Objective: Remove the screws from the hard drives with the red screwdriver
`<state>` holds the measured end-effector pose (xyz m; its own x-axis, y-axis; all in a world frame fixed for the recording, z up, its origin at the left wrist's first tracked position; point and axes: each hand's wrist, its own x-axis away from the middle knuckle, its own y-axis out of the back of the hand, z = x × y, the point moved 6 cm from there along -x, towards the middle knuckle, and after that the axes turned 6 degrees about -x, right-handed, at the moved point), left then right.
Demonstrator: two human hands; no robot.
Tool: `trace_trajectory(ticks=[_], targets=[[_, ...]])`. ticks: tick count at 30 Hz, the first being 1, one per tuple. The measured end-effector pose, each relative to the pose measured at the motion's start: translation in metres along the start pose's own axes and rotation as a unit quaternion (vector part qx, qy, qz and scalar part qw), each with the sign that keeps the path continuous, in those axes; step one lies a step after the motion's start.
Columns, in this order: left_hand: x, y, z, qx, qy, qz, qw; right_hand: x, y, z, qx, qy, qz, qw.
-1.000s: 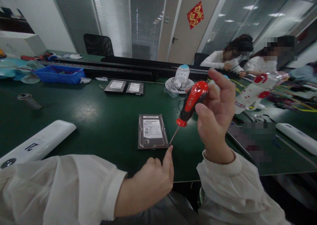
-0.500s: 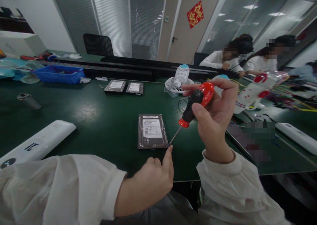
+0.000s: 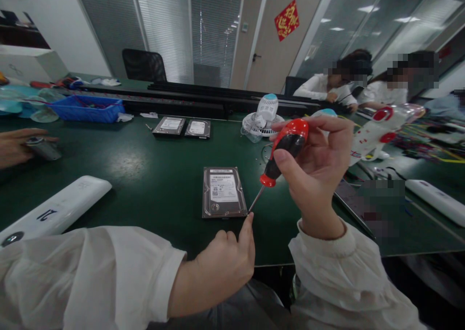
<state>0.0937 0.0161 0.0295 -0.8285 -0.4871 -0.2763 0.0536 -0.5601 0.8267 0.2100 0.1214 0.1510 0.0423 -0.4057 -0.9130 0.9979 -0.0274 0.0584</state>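
Observation:
My right hand (image 3: 316,170) grips the red and black handle of a screwdriver (image 3: 281,153), whose thin shaft slants down to the near right corner of a hard drive (image 3: 222,192) lying flat on the green table (image 3: 145,175). My left hand (image 3: 227,260) rests at the table's near edge, fingers curled, with the thumb stretched up to touch the drive's corner beside the screwdriver tip.
Two more hard drives (image 3: 183,127) lie further back. A small white fan (image 3: 264,118) stands behind my right hand. White devices lie at left (image 3: 54,211) and right (image 3: 434,200). Another person's hand (image 3: 16,146) holds a metal cylinder at far left. Two people sit at back right.
My right hand's fingers have turned the screwdriver handle in place. Another person's hand has come in at the far left onto the metal cylinder. My left hand has stayed still.

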Motion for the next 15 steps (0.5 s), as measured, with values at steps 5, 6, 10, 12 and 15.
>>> trace_trajectory(ticks=[5,6,10,12,15], targets=[[-0.0001,-0.0002,-0.0004,0.001,0.005,-0.004,1.0,0.0024,0.0042,-0.0029,0.01,0.021,-0.008,1.0],[-0.0004,0.0004,-0.0001,0.001,0.005,-0.002,1.0,0.0028,0.0048,-0.0034,0.008,0.021,-0.011,1.0],[-0.0013,0.0036,0.0013,0.001,0.005,0.001,1.0,0.0023,0.0037,-0.0024,0.012,0.016,-0.004,1.0],[-0.0012,0.0038,0.0013,0.0,0.003,0.004,1.0,0.001,0.002,0.0007,0.031,0.025,0.005,0.999],[-0.001,0.0028,0.0007,0.0,-0.001,0.007,1.0,-0.0007,-0.0016,0.0036,0.038,0.031,0.028,0.998]])
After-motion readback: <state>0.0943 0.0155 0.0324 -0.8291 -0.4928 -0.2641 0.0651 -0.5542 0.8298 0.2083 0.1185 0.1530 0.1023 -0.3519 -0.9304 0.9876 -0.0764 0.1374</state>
